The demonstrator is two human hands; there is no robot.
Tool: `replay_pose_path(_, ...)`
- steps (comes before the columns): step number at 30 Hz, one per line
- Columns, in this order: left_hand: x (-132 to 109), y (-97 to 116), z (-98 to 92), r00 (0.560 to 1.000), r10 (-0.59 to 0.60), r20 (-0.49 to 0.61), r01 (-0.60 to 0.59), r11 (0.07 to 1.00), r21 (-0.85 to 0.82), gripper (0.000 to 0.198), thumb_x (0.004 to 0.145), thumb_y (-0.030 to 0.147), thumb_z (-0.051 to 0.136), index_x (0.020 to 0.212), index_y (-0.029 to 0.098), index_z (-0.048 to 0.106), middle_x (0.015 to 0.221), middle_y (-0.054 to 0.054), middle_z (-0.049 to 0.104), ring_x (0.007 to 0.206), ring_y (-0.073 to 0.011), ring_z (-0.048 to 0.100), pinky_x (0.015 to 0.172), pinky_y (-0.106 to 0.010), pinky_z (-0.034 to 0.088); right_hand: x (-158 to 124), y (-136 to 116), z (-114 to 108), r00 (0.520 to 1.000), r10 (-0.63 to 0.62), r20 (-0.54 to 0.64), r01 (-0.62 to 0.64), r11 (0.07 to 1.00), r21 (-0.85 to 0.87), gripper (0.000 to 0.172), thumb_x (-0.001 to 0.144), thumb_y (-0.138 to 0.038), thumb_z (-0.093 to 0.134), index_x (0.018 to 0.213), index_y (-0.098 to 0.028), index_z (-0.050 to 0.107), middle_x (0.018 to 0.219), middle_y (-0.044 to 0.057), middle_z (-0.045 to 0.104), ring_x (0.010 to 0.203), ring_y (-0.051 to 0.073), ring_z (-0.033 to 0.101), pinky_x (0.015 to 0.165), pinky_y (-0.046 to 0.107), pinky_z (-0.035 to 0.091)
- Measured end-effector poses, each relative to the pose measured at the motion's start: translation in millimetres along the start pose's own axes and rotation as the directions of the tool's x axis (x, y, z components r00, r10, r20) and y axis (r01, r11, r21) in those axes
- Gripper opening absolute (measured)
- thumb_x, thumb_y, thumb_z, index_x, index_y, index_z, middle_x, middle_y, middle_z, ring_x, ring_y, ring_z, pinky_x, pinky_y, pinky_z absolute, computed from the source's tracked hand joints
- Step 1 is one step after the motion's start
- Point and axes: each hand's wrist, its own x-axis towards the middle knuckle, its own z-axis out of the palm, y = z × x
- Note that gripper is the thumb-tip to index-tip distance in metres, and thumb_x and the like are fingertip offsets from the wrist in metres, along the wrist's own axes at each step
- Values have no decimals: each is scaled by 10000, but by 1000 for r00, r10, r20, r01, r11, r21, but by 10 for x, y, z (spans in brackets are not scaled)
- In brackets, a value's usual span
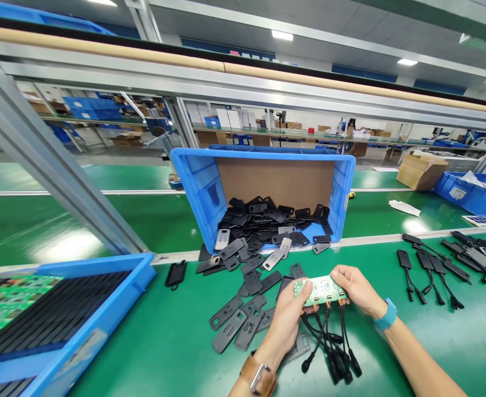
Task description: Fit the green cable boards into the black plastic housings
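Observation:
Between my two hands is a green circuit board panel (322, 290) with several black connector cables (337, 353) hanging from its lower edge. My left hand (287, 309) grips its left end, thumb on top. At the right end, the fingers of my right hand (356, 286) pinch the board. Loose black plastic covers (249, 328) with slots lie scattered on the green bench beside and under my left hand. Behind them, a blue crate (346, 204) lies tipped on its side, open toward me, with a heap of the same covers (267, 220) inside and spilling out.
At the left, a blue bin (114, 309) holds green boards (19, 300) and rows of black cases (69, 309). Finished-looking black units with cables (431, 264) lie at the right. A white glove (404, 208), a cardboard box (420, 171) and another blue bin (474, 193) stand farther back. A metal frame post (60, 143) slants down at left.

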Motion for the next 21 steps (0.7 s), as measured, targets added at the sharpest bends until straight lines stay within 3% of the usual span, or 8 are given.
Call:
replay_pose_path(3, -58, -5, 58, 992, -117, 36, 121, 982, -147, 459, 729, 458, 792, 1019, 135, 644, 980, -119, 710, 746, -189, 669, 612, -286, 556, -13, -10, 97, 1000, 11, -9, -10, 999, 32, 542, 852, -733, 536, 760, -200, 487, 553, -52, 469, 395, 91, 419, 352, 208, 322)
replay_pose_path(7, -68, 3, 70, 994, -99, -41, 92, 985, -146, 429, 664, 396, 859, 937, 138, 652, 910, -85, 714, 759, -180, 668, 630, -269, 571, -1, 5, 148, 993, 26, -114, -33, 998, -61, 585, 895, -767, 381, 753, -206, 472, 526, -47, 441, 406, 109, 397, 373, 226, 295)
replay_pose_path(11, -71, -24, 97, 993, -100, -62, 92, 987, -129, 417, 662, 390, 864, 912, 128, 657, 866, -74, 708, 751, -173, 656, 613, -258, 567, 9, 10, 189, 953, -154, -262, 81, 960, -270, 585, 937, -709, 358, 639, -207, 324, 576, -44, 331, 534, 102, 295, 482, 239, 237)
replay_pose_path(13, -82, -26, 115, 993, -106, -42, 100, 986, -132, 421, 661, 379, 868, 927, 117, 675, 869, -78, 712, 733, -161, 648, 601, -244, 557, 10, 1, 210, 936, -209, -283, 111, 939, -326, 575, 953, -670, 370, 627, -205, 286, 592, -43, 298, 570, 105, 265, 514, 249, 217)
replay_pose_path(17, -105, -10, 143, 991, -129, -24, 124, 978, -168, 410, 645, 333, 882, 936, 103, 707, 883, -86, 721, 696, -142, 631, 543, -212, 522, 15, -5, 238, 956, -156, -250, 109, 976, -190, 564, 936, -664, 406, 627, -215, 264, 584, -54, 248, 551, 98, 224, 494, 247, 195)
replay_pose_path(21, -117, -46, 178, 988, -151, -28, 140, 960, -244, 402, 636, 303, 888, 940, 112, 709, 852, -78, 723, 676, -145, 635, 511, -206, 501, 28, 18, 295, 974, 19, -225, -2, 997, 73, 569, 865, -710, 481, 624, -228, 299, 527, -70, 283, 468, 86, 244, 435, 229, 202)
